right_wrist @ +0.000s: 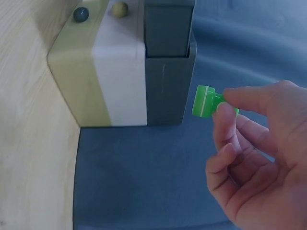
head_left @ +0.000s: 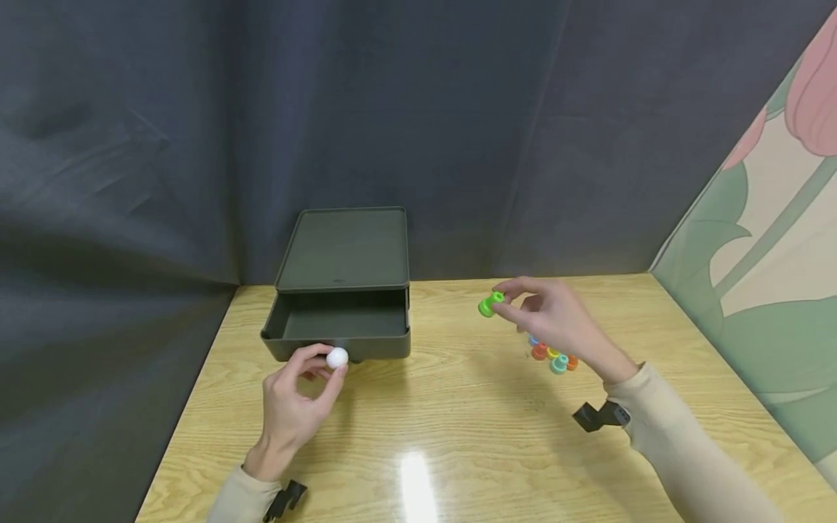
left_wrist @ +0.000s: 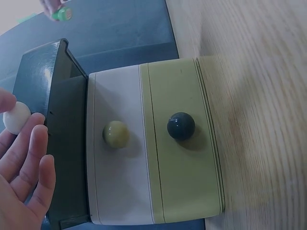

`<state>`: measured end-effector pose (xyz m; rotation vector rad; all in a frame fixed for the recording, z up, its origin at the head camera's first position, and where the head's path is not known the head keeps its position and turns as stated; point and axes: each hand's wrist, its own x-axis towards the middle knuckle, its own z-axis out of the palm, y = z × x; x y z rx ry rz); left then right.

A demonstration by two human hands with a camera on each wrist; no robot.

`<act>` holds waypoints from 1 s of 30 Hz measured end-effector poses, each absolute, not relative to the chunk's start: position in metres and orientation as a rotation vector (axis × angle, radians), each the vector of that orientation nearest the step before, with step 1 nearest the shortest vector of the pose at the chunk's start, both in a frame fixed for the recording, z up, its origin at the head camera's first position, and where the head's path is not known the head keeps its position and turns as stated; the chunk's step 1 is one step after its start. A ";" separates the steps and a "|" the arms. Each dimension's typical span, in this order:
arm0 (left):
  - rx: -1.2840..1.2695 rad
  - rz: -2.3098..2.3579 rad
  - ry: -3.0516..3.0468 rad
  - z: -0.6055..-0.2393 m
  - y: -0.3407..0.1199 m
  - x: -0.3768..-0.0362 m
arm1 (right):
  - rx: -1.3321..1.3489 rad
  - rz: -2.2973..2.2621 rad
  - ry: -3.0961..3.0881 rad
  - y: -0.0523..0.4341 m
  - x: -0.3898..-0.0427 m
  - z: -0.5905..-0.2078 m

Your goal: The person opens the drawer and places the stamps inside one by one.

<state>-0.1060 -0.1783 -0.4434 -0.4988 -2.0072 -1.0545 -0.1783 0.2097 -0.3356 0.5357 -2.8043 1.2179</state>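
A dark green drawer box (head_left: 343,250) stands at the back of the wooden table (head_left: 458,421), its top drawer (head_left: 340,319) pulled out and empty. My left hand (head_left: 322,369) pinches that drawer's white knob (head_left: 337,357) between thumb and fingers; the left wrist view shows the white knob (left_wrist: 17,117) at my fingertips (left_wrist: 38,136). My right hand (head_left: 506,301) is raised above the table to the right of the box and pinches a small green spool-shaped piece (head_left: 490,303). In the right wrist view the green piece (right_wrist: 205,101) sits between thumb and forefinger.
Several small coloured pieces (head_left: 552,356) lie in a pile under my right hand. Below the open drawer are a white drawer with an olive knob (left_wrist: 115,133) and a yellow-green drawer with a dark knob (left_wrist: 181,126), both closed. Dark cloth hangs behind and to the left.
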 end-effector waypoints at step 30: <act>-0.542 -1.067 -1.931 -0.452 -0.180 -0.101 | 1.057 1.317 -2.788 0.109 -0.206 -0.273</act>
